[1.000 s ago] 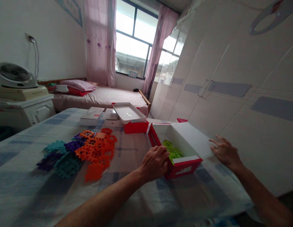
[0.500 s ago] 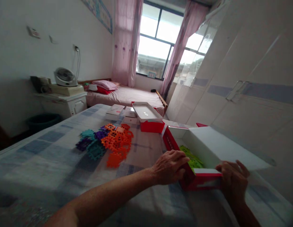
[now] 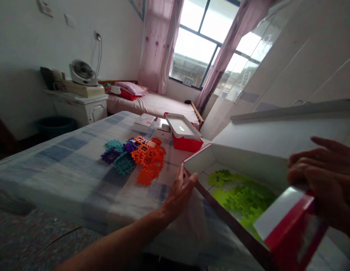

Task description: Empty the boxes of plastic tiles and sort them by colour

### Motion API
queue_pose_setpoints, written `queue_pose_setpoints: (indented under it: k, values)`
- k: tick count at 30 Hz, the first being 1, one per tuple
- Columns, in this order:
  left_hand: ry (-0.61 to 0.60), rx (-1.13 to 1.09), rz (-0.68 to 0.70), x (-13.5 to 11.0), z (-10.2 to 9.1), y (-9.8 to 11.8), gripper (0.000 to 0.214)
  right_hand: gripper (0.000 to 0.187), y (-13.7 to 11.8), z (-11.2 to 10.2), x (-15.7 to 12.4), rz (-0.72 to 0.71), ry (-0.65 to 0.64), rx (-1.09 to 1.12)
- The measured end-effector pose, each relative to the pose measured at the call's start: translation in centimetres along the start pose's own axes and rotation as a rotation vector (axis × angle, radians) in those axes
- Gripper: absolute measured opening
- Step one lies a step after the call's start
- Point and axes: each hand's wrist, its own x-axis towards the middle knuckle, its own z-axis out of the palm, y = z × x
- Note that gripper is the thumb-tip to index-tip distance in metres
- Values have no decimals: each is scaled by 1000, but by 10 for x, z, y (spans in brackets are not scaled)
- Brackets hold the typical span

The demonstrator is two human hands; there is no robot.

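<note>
A large red box (image 3: pixel 293 229) with a white inside lies tilted close to me, its lid (image 3: pixel 262 131) swung up along the far right side. Several green interlocking plastic pieces (image 3: pixel 245 195) are spread on its bottom. My left hand (image 3: pixel 179 190) holds the box from outside at its left wall, fingers extended and thumb by the rim. At the near right corner, my right hand (image 3: pixel 327 177) grips the edge of the box; its index finger sticks out and its thumb side is partly hidden. Left of the box, orange (image 3: pixel 148 156), teal (image 3: pixel 124 163) and purple pieces (image 3: pixel 109 155) sit heaped on the checked tablecloth (image 3: pixel 67 162).
Behind the heap are a smaller red box (image 3: pixel 187 143) with a white tray-like lid (image 3: pixel 182 126) on top and white cartons (image 3: pixel 145 120). Beyond the table stand a bed (image 3: pixel 160 107), a nightstand (image 3: pixel 95 109) with a fan (image 3: pixel 83 71), and a wardrobe along the right.
The red box has come closer and tilted, showing more of the green pieces. My left hand has shifted along its left wall, away from the near corner. The view has also turned.
</note>
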Motion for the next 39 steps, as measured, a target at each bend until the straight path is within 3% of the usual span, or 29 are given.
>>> queue_pose_setpoints:
  k: [4,10,15,20,22,26,28,35,39]
  values:
    - [-28,-450,-205,-5,-8,6,57,29,-18,1,59,-277,-65,91]
    - [-51,-687,-411,-4,-21,11,30,44,-36,30,129,-510,-206,102]
    - [-82,-835,-326,0,-35,13,30,54,-64,51,176,-643,-270,58]
    - [-77,-927,-174,4,-55,31,26,72,-105,50,219,-687,-296,-114]
    - [-87,-948,-133,4,-62,35,29,75,-116,55,232,-710,-303,-179]
    - [-71,-948,-230,4,-68,27,35,73,-127,80,243,-796,-372,-120]
    - [-82,-954,-213,7,-69,23,34,69,-131,88,246,-803,-386,-113]
    - [-120,-1015,-35,11,-77,31,31,75,-155,82,264,-856,-330,-239]
    - [-164,-1040,-71,10,-70,18,37,75,-155,97,263,-873,-442,-232]
